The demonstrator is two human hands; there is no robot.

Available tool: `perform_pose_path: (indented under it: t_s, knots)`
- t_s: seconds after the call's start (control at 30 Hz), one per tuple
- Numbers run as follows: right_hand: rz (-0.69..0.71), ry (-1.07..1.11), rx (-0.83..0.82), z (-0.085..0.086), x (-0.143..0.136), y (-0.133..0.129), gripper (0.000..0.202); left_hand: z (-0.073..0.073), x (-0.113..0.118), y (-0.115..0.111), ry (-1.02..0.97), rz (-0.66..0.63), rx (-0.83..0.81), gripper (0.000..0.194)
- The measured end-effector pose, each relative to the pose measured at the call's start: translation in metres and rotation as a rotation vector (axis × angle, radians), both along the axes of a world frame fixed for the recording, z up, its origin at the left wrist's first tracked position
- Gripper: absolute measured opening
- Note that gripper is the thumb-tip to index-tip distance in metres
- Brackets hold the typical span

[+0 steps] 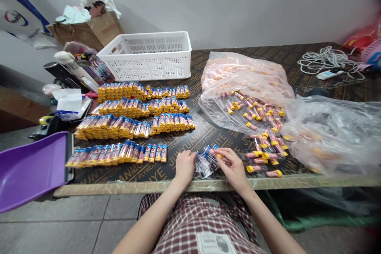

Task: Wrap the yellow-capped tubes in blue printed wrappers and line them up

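Near the front edge of the dark table (181,143), my left hand (185,166) rests with fingers curled beside small clear packets with blue tops (204,165); what its fingertips grip is too small to tell. My right hand (231,163) pinches a small tube with a yellow cap (219,155) over those packets. On the left, blue-and-yellow labelled tubes (113,152) stand in several tight rows. Loose pink tubes with yellow caps (264,145) lie to the right of my right hand, spilling from a clear plastic bag (244,75).
A white basket (151,63) stands behind the rows. A purple dustpan (35,170) is at the left edge, with bottles and a paper bag (104,31) behind. Crumpled plastic (336,135) and a coiled white cable (327,61) lie right.
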State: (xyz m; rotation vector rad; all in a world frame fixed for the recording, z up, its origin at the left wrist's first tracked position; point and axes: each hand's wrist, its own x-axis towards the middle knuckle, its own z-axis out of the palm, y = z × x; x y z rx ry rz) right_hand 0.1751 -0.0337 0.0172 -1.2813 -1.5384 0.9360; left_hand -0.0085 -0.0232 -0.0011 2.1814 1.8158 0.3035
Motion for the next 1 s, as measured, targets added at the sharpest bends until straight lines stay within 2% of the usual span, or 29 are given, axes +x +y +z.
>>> perform_pose_path:
  t_s: [0.13, 0.23, 0.3, 0.37, 0.47, 0.53, 0.6, 0.7, 0.83, 1.0]
  knots:
    - [0.000, 0.021, -0.003, -0.002, -0.001, 0.000, 0.022, 0.000, -0.001, 0.000, -0.068, 0.038, 0.013, 0.013]
    - [-0.009, 0.028, 0.004, -0.001, -0.002, -0.001, 0.022, 0.000, -0.002, 0.002, -0.226, 0.106, 0.087, 0.005]
    - [-0.023, 0.025, 0.016, 0.000, -0.001, -0.002, 0.021, 0.000, -0.003, 0.005, -0.452, 0.198, 0.079, 0.005]
    - [-0.032, 0.027, 0.029, 0.001, -0.002, -0.003, 0.021, -0.001, -0.003, 0.010, -0.756, 0.330, -0.017, 0.003]
    - [-0.030, 0.052, 0.049, 0.002, -0.003, -0.005, 0.022, 0.000, -0.005, 0.018, -1.214, 0.524, -0.209, 0.019]
    - [-0.035, 0.062, 0.065, 0.003, -0.005, -0.006, 0.023, 0.002, -0.007, 0.022, -1.429, 0.631, -0.308, 0.028]
    - [-0.052, 0.062, 0.081, 0.005, -0.007, -0.009, 0.024, 0.006, -0.009, 0.025, -1.558, 0.714, -0.373, 0.034]
    - [-0.082, 0.028, 0.118, 0.009, -0.011, -0.012, 0.026, 0.012, -0.011, 0.026, -1.655, 0.790, -0.417, 0.037]
    - [-0.106, -0.068, 0.212, 0.016, -0.016, -0.015, 0.029, 0.017, -0.012, 0.026, -1.688, 0.858, -0.415, 0.038]
    - [-0.079, -0.145, 0.270, 0.017, -0.019, -0.016, 0.032, 0.017, -0.012, 0.025, -1.669, 0.869, -0.387, 0.040]
